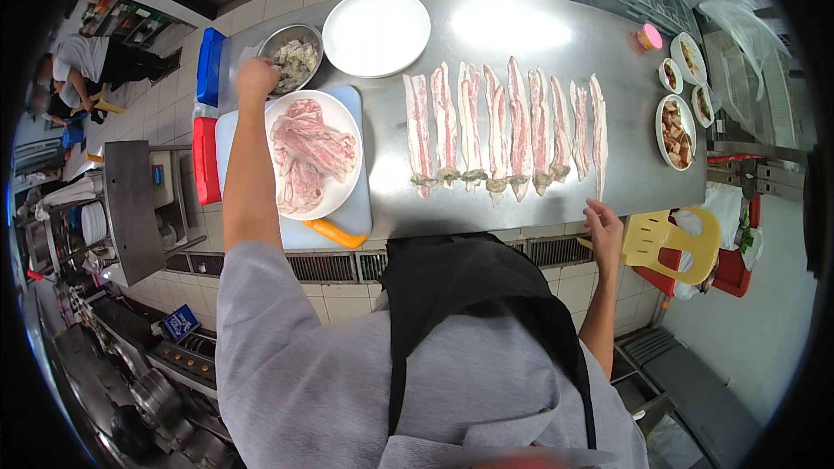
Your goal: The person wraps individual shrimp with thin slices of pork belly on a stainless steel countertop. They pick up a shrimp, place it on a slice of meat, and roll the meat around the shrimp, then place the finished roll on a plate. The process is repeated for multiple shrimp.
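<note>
My left hand (257, 78) reaches to the rim of a steel bowl (317, 45) that contains a pale, lumpy grey filling (296, 63). Its fingertips are hidden, so I cannot tell whether they hold any. Several raw bacon strips (518, 124) lie side by side on the steel table. Most carry a dab of filling (498, 185) near their lower end; the two rightmost strips show none. My right hand (604, 225), fingers apart, is at the lower tip of the last bacon strip (598, 133); contact is unclear. More bacon (316, 150) is heaped on a white plate (352, 182).
The plate rests on a pale blue cutting board (361, 208), with an orange handle (335, 233) beside it. An empty white plate (376, 32) stands behind. Small food dishes (675, 159) and a pink container (649, 36) line the right end. A yellow stool (674, 241) is below.
</note>
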A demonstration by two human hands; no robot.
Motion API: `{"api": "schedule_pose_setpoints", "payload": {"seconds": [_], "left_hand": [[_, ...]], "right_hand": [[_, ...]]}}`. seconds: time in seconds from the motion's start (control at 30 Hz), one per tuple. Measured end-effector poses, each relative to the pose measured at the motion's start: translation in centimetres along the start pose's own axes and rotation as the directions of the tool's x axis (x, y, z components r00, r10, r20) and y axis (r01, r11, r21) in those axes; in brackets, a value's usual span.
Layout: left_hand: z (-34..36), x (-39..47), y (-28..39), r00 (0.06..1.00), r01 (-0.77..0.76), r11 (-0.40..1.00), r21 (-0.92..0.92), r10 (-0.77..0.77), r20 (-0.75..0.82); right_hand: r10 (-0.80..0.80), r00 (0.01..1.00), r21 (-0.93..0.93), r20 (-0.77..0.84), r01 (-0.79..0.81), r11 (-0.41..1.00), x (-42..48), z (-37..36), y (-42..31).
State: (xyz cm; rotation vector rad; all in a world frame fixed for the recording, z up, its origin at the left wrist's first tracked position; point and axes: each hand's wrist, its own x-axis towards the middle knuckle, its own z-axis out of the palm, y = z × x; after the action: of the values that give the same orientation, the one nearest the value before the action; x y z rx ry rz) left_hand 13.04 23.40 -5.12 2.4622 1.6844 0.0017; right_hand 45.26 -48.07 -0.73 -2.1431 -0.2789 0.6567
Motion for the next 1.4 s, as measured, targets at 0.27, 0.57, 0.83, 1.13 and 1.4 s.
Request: {"api": "schedule_pose_setpoints", "payload": {"seconds": [0.27, 0.57, 0.83, 1.13, 1.4], "left_hand": [[-0.6, 0.0, 1.1, 0.989, -0.148, 0.961, 0.232, 0.141, 0.045], [-2.5, -0.6, -0.3, 0.991, -0.109, 0.990, 0.089, 0.116, -0.070], [-7.8, -5.5, 4.2, 0.962, -0.216, 0.908, -0.359, 0.134, -0.238], [-2.4, -25.0, 24.4, 0.856, -0.231, 0.563, -0.793, 0.505, 0.109], [3.4, -36.8, 42.5, 0.760, -0.195, 0.615, -0.764, 0.587, 0.279]], "right_hand": [[-0.030, 1.000, -0.016, 0.001, 0.030, 0.999, -0.2, 0.0, 0.0], [-0.011, 1.000, -0.019, -0.022, 0.011, 1.000, -0.9, 0.4, 0.2], [-0.046, 0.999, -0.029, 0.013, 0.046, 0.999, 0.5, -0.7, -0.6], [-0.141, 0.983, -0.014, 0.116, 0.144, 0.989, 6.6, -4.6, 2.1], [-0.275, 0.913, -0.121, 0.301, 0.323, 0.939, 9.4, -7.2, 2.8]]}}
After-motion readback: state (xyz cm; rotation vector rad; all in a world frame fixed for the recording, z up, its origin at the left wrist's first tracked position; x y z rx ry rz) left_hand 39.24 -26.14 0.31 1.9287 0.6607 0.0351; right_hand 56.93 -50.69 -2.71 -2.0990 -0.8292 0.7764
